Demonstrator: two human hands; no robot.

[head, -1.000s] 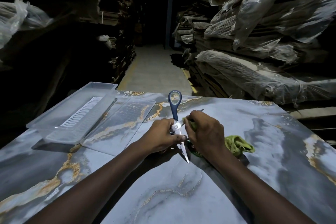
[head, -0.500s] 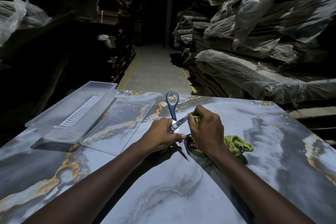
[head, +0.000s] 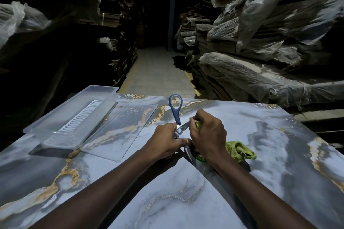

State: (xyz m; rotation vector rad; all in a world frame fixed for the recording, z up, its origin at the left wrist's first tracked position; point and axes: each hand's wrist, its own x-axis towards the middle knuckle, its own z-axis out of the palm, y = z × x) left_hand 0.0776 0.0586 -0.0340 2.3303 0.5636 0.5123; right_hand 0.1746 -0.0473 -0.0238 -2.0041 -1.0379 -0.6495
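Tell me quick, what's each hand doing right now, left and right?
Left hand: holding the scissors near the pivot.
Right hand: pinching the green cloth against one blade.

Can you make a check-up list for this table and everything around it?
Surface: marble-look table with gold veins.
Job's things: open scissors; a green cloth is wiping one blade.
Clutter: clear tray with a white insert; a flat clear lid beside it.
Hands: left hand grips the scissors near the pivot; right hand pinches the cloth on the blade.
Cables: nothing seen.
Surroundings: dark aisle; stacks wrapped in plastic on the right.
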